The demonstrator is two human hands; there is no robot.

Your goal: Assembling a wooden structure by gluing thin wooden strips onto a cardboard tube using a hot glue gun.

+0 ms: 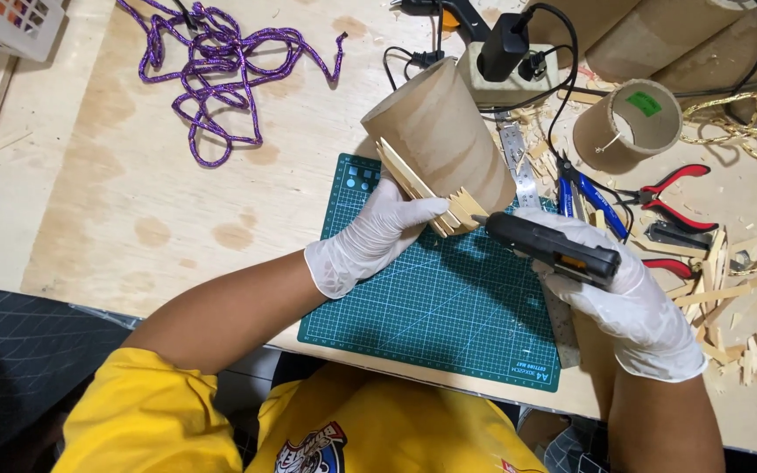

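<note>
cardboard tube (440,123) | tilted over green mat | wooden sticks (422,191) against side | black glue gun (554,248) nozzle at sticks

head camera, steep downward view, close worktable (133,175)

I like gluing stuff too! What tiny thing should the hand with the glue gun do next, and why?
Probably squeeze a small dab of glue. The right hand holds the black glue gun with its tip right at the lower ends of the wooden sticks, which the left hand presses against the tilted cardboard tube. The tip looks already in place, so a squeeze seems likelier than more aiming.
</note>
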